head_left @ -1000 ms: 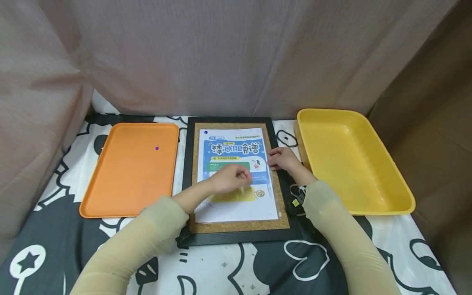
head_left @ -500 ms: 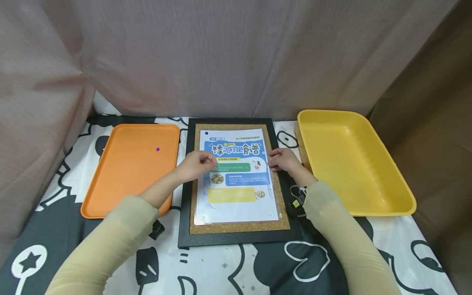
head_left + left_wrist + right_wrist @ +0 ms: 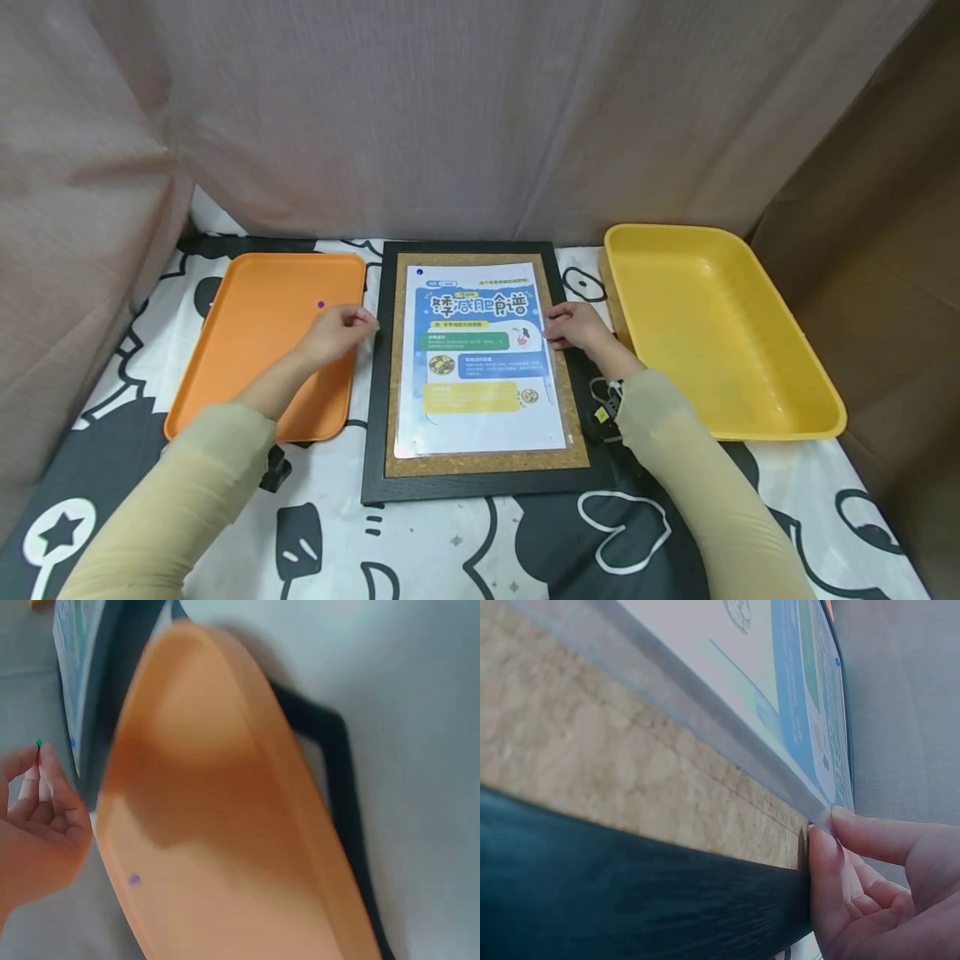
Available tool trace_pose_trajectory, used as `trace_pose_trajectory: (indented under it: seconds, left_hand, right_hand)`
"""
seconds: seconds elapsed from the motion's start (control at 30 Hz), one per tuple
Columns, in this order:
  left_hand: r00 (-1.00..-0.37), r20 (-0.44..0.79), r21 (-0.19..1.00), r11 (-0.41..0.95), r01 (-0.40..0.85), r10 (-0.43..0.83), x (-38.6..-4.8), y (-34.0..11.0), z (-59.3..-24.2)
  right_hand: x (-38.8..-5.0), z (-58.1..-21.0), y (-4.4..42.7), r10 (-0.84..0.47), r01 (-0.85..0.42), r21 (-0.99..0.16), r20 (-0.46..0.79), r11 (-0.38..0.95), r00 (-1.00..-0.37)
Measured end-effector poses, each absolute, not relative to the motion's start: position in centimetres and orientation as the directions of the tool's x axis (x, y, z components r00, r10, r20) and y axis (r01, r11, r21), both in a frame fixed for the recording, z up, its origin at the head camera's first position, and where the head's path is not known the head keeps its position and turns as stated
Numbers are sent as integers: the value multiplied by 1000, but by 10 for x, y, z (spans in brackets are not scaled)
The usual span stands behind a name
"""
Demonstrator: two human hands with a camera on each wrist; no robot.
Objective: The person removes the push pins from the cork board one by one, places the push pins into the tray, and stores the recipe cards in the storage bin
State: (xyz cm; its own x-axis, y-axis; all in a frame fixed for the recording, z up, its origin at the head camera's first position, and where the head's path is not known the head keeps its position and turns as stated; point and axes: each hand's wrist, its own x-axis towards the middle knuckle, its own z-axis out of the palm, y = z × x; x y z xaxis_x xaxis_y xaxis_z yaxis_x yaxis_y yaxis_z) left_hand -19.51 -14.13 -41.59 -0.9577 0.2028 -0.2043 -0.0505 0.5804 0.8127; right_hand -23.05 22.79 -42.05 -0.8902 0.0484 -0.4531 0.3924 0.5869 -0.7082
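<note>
While the right hand (image 3: 576,325) pinches the paper (image 3: 480,433) by its right edge, probably so it won't slide on the corkboard (image 3: 487,463), the left hand (image 3: 339,332) pinches a tiny green pin (image 3: 39,742). The blue pin (image 3: 420,272) likely anchors the paper's top-left corner. Versus half a second ago, the left hand's gone from the paper toward the orange tray (image 3: 247,358); the right hasn't budged.

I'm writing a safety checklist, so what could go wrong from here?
The left grip pinches a tiny green object, which might slip and get lost.
Only one apparent blue pin shows, at the top-left corner of the sheet; a tug by the right grip on the sheet's edge could skew it.
The small purple object on the orange tray might be knocked.
</note>
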Motion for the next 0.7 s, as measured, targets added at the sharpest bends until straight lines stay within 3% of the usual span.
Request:
trace_pose_trajectory:
  seconds: [0.7]
  left_hand:
    - [-951,-303,719,641,-268,-59,-199,-191,-423]
  right_hand:
    - [-232,-423,228,63,412,-705,-464,577,-883]
